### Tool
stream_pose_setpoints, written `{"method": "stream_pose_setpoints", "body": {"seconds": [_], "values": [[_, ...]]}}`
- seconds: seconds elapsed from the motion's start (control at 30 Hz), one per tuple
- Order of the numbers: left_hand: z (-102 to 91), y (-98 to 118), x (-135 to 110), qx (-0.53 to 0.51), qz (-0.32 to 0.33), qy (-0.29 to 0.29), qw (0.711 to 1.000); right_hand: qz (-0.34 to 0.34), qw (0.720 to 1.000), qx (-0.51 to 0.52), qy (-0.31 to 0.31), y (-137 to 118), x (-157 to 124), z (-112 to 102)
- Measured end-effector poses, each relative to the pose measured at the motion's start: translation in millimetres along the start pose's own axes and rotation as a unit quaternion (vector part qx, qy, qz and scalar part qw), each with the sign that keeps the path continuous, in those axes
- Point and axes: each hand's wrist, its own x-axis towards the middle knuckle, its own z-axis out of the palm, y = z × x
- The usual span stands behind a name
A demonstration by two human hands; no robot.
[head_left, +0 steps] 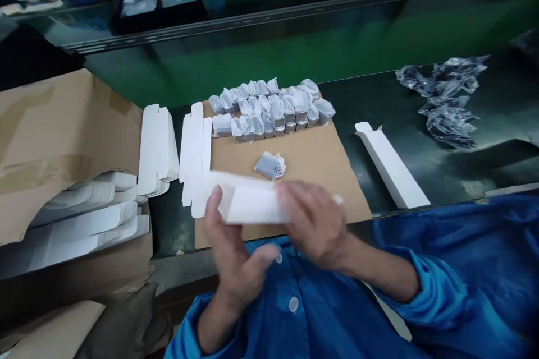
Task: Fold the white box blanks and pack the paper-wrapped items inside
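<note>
From my end I saw the box (pixel 255 202) as smooth white card, crisp-edged and oblong, a little blurred, held up over the near part of a flat brown sheet (pixel 311 151) of cardboard. The right hand (pixel 314 221) had its grip closed around the right end of the box, though blur hid the exact finger placement. The left hand (pixel 238 263) had a wide grip, palm turned up and thumb spread well away; one fingertip overlapped the left end of the box, and I could not tell how firmly it pressed.

With the box as my clock centre, a lone packet (pixel 269 165) sat just beyond it near 12 o'clock, a small block in pale, creased wrapping with dark print on one side. Farther out at 12, more packets (pixel 269 109) huddled in rough rows, their wrapping puckered at the edges. At about 3 o'clock, a second box (pixel 393 168), long and square-sided, lay on the dark, slightly glossy worktop (pixel 370 98). Clear film (pixel 448 101) lay crumpled and shiny at 2. Flat white blanks (pixel 155 148) with rounded tabs lay stacked at 10, beside an open brown carton (pixel 50 123), tape-patched, with more white card (pixel 84 230) inside it at 9.
</note>
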Motion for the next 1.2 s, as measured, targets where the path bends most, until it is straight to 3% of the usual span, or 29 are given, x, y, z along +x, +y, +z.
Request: {"method": "stream_pose_setpoints", "body": {"seconds": [0.1,0.17,0.23,0.33,0.4,0.5,0.57,0.63,0.7,0.77,1.03,1.2], "values": [[12.3,-6,-4,0.098,-0.044,0.037,0.993,-0.008,0.985,0.140,-0.097,-15,-3,-3],[7.7,-9,1,0.152,-0.062,-0.015,0.986,0.062,0.959,0.238,-0.139,-11,4,-9],[-0.2,-11,6,0.177,-0.048,-0.085,0.979,0.110,0.934,0.309,-0.138,-1,15,-13],[-9.4,-11,10,0.201,-0.010,-0.116,0.973,0.087,0.903,0.393,-0.152,13,31,-10],[-13.9,-12,10,0.209,-0.026,-0.129,0.969,0.095,0.868,0.454,-0.176,20,37,-5],[-19.4,-15,10,0.189,-0.104,-0.174,0.961,0.248,0.797,0.537,-0.125,29,45,4],[-20.7,-16,10,0.184,-0.140,-0.196,0.953,0.358,0.727,0.580,-0.087,34,50,11],[-19.4,-15,11,0.197,-0.131,-0.209,0.949,0.392,0.661,0.628,-0.125,37,56,18],[-16.4,-14,12,0.221,-0.085,-0.215,0.948,0.366,0.624,0.663,-0.194,36,60,23],[-13.5,-15,12,0.244,-0.040,-0.209,0.946,0.337,0.622,0.672,-0.221,33,62,24],[-7.3,-16,0,0.276,0.053,-0.100,0.955,0.309,0.682,0.631,-0.204,22,59,15],[-11.8,-13,6,0.217,0.001,-0.143,0.966,0.329,0.654,0.650,-0.204,23,62,15]]}}
